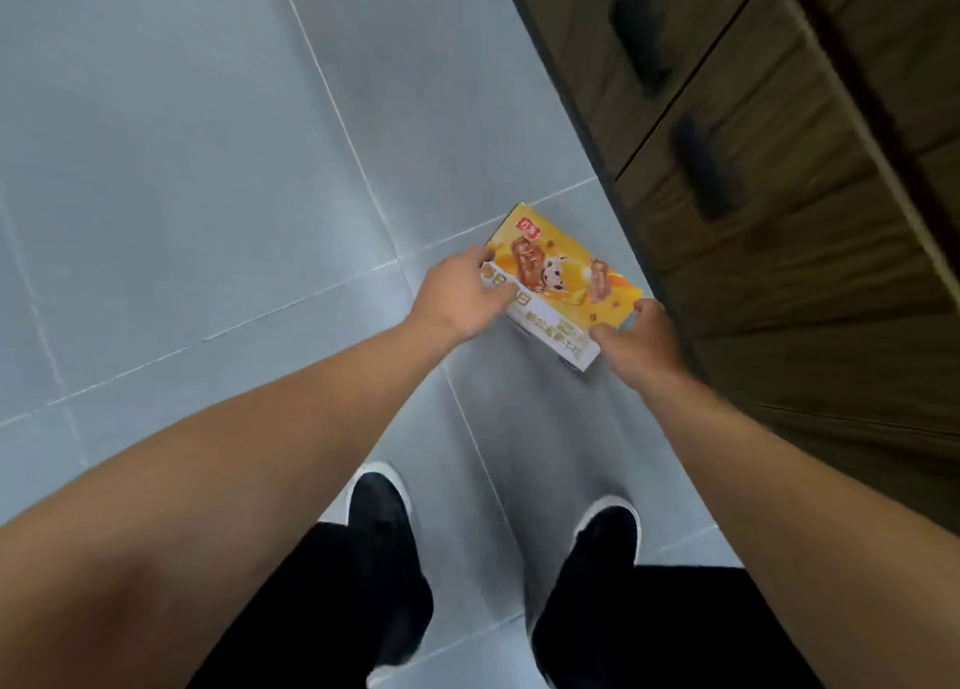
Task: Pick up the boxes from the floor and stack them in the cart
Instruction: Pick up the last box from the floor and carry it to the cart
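Both forearms reach down past two black shoes to a yellow box lying low over the tiled floor, beside a dark wooden cabinet. Left hand and right hand clamp its two ends. No cart shows, so I judge stacking remains undone
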### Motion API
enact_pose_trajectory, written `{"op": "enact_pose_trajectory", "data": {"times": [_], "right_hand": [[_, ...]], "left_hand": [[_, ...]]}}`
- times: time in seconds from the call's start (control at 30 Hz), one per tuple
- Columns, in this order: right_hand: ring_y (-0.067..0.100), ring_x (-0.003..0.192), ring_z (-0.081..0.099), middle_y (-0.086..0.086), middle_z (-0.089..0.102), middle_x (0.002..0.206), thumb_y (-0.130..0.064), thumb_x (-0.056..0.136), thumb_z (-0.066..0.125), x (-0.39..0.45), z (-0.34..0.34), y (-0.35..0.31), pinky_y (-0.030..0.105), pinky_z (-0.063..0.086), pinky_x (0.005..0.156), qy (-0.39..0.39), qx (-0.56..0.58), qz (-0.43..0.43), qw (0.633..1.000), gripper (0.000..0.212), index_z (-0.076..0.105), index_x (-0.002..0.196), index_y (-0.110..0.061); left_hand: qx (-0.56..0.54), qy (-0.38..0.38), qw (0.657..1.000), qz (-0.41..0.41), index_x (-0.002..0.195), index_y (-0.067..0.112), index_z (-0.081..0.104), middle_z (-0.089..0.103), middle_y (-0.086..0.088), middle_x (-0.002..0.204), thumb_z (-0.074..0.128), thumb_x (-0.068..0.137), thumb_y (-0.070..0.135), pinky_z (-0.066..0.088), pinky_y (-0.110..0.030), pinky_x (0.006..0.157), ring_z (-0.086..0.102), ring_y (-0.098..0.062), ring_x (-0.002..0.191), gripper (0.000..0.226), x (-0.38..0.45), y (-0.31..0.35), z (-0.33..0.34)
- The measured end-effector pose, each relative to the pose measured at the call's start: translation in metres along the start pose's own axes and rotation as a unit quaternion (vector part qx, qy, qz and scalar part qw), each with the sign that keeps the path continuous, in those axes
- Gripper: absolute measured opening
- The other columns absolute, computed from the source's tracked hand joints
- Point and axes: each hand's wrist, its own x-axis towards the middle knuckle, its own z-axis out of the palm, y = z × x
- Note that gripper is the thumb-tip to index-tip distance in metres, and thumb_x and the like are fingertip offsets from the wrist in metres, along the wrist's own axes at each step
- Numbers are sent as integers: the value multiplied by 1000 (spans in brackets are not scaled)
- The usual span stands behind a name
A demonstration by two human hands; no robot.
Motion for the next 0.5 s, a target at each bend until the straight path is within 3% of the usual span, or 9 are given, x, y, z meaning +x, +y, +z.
{"op": "enact_pose_trajectory", "data": {"times": [0.17, 0.3, 0.43, 0.5], "right_hand": [[37, 119, 53, 15, 38, 145, -28, 84, 69, 89, 62, 32, 34, 45, 79, 81, 159, 107, 978, 81, 23, 149, -13], [36, 101, 64, 13, 59, 125, -44, 79, 68, 125, 91, 48, 47, 57, 85, 72, 237, 129, 960, 71, 33, 136, -20], [32, 91, 68, 8, 66, 108, -47, 80, 70, 137, 101, 59, 49, 58, 83, 68, 263, 117, 955, 53, 41, 119, -24], [31, 90, 68, 7, 66, 107, -47, 79, 70, 132, 98, 56, 48, 59, 83, 79, 273, 123, 951, 51, 44, 116, -23]], "left_hand": [[48, 13, 999, 10, 130, 7, 53, 58, -16, 129, 65, 85, 31, 44, -32, 91, 54, -32, 119, 52, 97, -37, 48], [51, 5, 999, -8, 133, 12, 49, 58, -11, 129, 67, 82, 41, 45, -36, 93, 56, -31, 117, 62, 145, -59, 71], [-40, -33, 998, -45, 113, 20, 59, 69, -2, 109, 70, 79, 39, 53, -35, 89, 65, -23, 98, 41, 161, -75, 83], [-67, -36, 995, -57, 107, 20, 62, 69, -1, 103, 72, 77, 33, 55, -32, 76, 65, -21, 90, 34, 155, -77, 81]]}}
